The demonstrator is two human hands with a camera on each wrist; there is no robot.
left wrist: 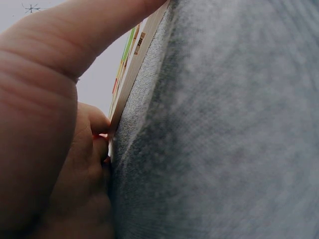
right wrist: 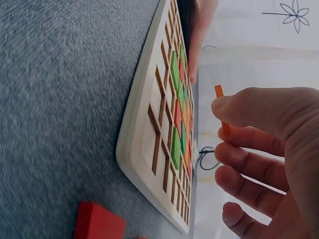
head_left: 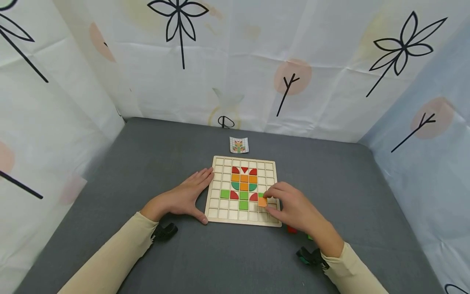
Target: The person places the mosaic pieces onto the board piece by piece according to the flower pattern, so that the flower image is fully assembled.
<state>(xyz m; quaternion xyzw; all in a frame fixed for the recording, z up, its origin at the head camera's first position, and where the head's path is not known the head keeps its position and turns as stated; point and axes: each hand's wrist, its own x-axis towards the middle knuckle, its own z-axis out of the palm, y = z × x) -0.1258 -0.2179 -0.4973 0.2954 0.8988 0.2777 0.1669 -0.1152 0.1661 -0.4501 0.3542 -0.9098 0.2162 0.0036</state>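
Observation:
A square wooden grid board lies on the grey table with red, orange and green tiles set in its cells, forming a flower-like pattern. My left hand touches the board's left side, fingers stretched along the edge and thumb at the near left corner. Between thumb and index finger, my right hand pinches an orange square tile above the board's near right part. In the right wrist view this orange tile is held on edge, clear of the board. From the head view it partly covers a green tile.
A small printed card with a similar pattern lies beyond the board's far edge. Beside the near right corner, partly behind my right hand, are a red piece and a green piece. Patterned cloth walls surround the table.

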